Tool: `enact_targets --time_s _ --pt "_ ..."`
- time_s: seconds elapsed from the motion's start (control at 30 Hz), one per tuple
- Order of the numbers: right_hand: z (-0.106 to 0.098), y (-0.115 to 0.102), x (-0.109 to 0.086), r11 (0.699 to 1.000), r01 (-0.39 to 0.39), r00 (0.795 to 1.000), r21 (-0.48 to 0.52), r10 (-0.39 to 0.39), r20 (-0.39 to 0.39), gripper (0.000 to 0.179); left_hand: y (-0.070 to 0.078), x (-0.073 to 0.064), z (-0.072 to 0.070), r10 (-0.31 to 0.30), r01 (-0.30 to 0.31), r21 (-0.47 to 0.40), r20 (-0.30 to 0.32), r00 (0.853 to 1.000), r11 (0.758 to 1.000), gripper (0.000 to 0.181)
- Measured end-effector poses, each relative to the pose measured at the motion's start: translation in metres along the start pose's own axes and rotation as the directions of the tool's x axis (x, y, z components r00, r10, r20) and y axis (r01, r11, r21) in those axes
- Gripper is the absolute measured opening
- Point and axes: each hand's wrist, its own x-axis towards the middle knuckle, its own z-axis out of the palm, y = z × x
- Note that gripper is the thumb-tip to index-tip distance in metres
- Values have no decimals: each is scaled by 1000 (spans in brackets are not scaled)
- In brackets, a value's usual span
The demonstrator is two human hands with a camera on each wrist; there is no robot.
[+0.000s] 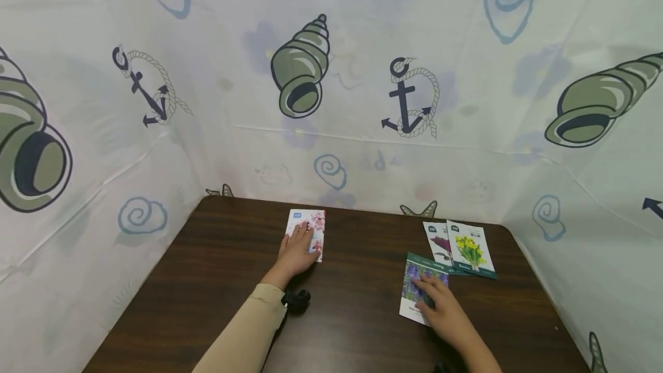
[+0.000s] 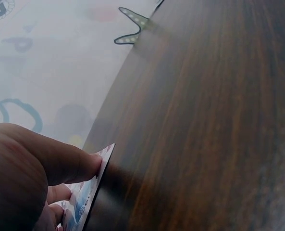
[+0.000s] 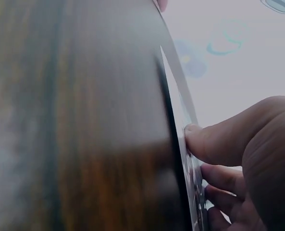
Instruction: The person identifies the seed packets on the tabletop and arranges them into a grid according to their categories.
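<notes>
My left hand (image 1: 297, 253) rests on a white seed packet (image 1: 319, 220) printed with pink blossoms, lying near the table's back edge. In the left wrist view the thumb (image 2: 80, 166) and fingertips touch the packet's upper face. Toward the right, my right hand (image 1: 439, 307) lies over a seed packet (image 1: 411, 281) showing purple lavender-like flowers under a green top band. The right wrist view has that packet (image 3: 173, 96) edge-on, with the right thumb (image 3: 204, 142) and fingers on its face. Both packets appear to lie flat on the table.
Behind the lavender packet, a packet with yellow flowers (image 1: 470, 249) overlaps one with a dark purple picture (image 1: 439, 243). The brown wooden table (image 1: 357, 304) meets a pale printed cloth backdrop (image 1: 357, 102) at the back and sides. A black strap device (image 1: 297, 300) sits on the left wrist.
</notes>
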Motion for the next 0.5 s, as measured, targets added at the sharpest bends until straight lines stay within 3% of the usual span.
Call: enact_targets --time_s 0.5 --pt "10 -10 32 999 -25 997 24 23 76 53 0 -3 -1 1 -1 -3 2 1000 1000 77"
